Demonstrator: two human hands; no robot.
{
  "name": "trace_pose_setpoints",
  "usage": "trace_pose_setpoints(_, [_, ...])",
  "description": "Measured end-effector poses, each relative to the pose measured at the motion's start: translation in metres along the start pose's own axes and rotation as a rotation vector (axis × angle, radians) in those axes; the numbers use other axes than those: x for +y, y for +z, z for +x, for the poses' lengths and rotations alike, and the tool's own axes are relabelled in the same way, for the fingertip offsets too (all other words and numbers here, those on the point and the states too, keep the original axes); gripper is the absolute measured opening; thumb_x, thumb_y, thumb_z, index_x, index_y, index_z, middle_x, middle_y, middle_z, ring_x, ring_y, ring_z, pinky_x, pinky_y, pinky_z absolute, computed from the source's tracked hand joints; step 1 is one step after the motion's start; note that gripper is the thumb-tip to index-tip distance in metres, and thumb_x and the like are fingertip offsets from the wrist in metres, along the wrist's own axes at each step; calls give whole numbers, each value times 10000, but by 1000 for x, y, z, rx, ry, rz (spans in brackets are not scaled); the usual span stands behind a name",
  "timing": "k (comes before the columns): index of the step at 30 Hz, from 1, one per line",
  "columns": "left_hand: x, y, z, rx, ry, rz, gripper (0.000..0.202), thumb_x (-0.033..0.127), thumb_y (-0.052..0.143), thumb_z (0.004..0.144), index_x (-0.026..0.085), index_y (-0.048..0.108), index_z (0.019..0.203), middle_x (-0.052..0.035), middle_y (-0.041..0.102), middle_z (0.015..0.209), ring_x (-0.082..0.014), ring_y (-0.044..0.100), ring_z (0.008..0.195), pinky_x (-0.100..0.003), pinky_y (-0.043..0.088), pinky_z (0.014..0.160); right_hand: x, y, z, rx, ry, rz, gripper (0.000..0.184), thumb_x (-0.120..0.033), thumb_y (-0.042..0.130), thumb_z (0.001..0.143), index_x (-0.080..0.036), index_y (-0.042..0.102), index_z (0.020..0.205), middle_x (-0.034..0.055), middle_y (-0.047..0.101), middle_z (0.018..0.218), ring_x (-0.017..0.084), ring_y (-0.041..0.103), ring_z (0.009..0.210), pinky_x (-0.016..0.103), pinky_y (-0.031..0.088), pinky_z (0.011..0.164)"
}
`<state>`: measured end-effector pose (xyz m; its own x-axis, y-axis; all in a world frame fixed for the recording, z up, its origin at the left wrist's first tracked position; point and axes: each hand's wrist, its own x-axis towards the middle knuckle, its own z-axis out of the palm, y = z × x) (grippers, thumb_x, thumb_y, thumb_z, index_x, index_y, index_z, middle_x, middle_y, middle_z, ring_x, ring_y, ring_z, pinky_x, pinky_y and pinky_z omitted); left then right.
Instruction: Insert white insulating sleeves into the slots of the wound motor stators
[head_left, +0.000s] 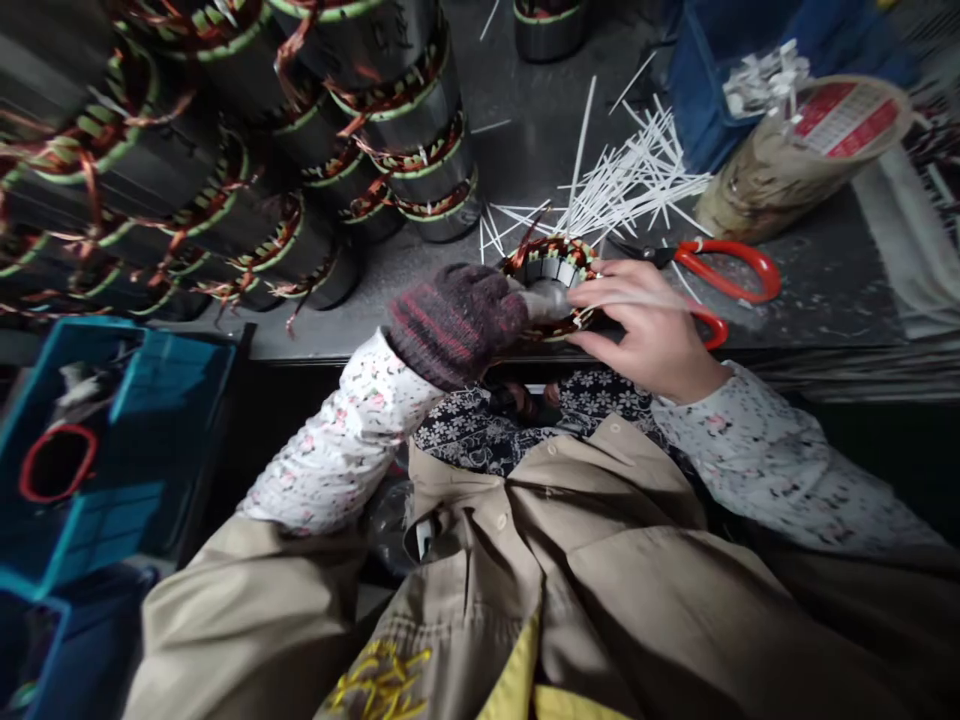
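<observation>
We found a copper-wound motor stator [551, 268] at the front edge of a dark metal workbench [540, 120], with both hands together on it. The left hand [454, 325], in a striped maroon knitted glove, clamped its near side, while the bare right hand [645, 335] wrapped over its right side, fingers above and thumb below. A thin white strip seemed to run from the right hand's fingers toward the stator, though blur left us unsure of this, and we could not tell whether the bench bore any of the stator's weight.

We judged the stator heavy for its size and rigid through its laminated steel core, while its copper end windings looked more easily bent and its insulation easily nicked. We would take hold of it by the outer steel body, not the copper.

Loose white insulating strips [630, 185] lay just behind it, beside red-handled scissors [726, 272]. A row of finished-looking stators [390, 120] stood on their sides to the left. A sack [765, 180] carried a red-printed label [844, 118], too small and oblique for us to read. Yellow embroidered characters [379, 680] showed on the person's beige work coat [600, 560], but we could not make them out either.
</observation>
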<state>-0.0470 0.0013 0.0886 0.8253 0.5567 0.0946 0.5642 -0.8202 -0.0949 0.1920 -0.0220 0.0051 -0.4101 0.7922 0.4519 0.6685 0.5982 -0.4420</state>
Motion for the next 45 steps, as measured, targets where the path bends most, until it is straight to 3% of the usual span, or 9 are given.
trace_pose_setpoints(7, [-1,-8,46,-188,-114,145,253,265,573,940,168,757,1083,-141,733,1068,-368,643,1144,-561,497,981,-8,-4,-5,40,11,-10,244,-364,602,927,-226,733,1079,98,735,1166,337,631,1215,587,498,1074])
trace_pose_setpoints(11, [-26,-4,27,53,-22,-50,232,307,641,935,230,762,1117,-62,687,1306,-322,612,1235,-539,448,1118,13,-32,-25,112,215,-232,283,-348,564,930,-188,710,1111,164,666,1301,329,620,1216,525,515,1028])
trace_pose_setpoints(14, [-19,-5,11,316,-10,-325,389,451,545,1012,184,678,1261,-104,649,1378,-233,616,1272,-425,505,1094,44,-51,-35,-87,357,-509,385,-297,613,852,-117,682,1184,216,702,1144,349,662,1021,486,532,850])
trace_pose_setpoints(18, [22,22,13,259,-140,-133,749,693,636,871,94,623,1319,-183,665,1329,-346,613,1266,-564,400,1186,60,-60,-26,-309,338,-677,503,-188,578,801,-87,634,1290,202,708,957,271,638,779,368,424,648])
trace_pose_setpoints(22, [33,57,21,137,-158,-30,598,669,653,861,113,709,1073,-137,727,965,-314,673,1055,-552,425,1137,51,-63,-12,-371,399,-707,605,-197,592,779,-124,596,1380,174,720,924,236,607,687,335,342,575])
trace_pose_setpoints(26, [15,62,17,148,-55,-50,535,664,625,877,138,711,930,-94,693,838,-255,670,941,-500,432,1136,37,-63,-8,-259,323,-527,531,-296,560,846,-149,588,1355,131,731,923,253,630,730,361,425,614])
trace_pose_setpoints(30, [9,55,12,118,-10,-27,546,683,604,877,145,696,859,-82,686,816,-236,668,919,-481,417,1159,22,-50,7,-225,235,-486,488,-391,528,897,-110,614,1287,190,731,1053,319,660,930,419,497,758])
trace_pose_setpoints(34, [10,54,12,143,-25,1,517,665,634,868,150,686,858,-70,684,827,-235,666,902,-475,434,1151,18,-40,19,-341,294,-582,450,-411,510,905,-147,671,1233,146,752,901,311,675,818,389,449,674])
trace_pose_setpoints(45, [4,74,9,335,11,-83,553,687,567,901,154,683,992,-120,725,943,-261,675,971,-534,470,1132,15,-68,-9,-452,183,-619,459,-371,553,847,-157,688,1230,151,741,877,286,646,769,381,408,637])
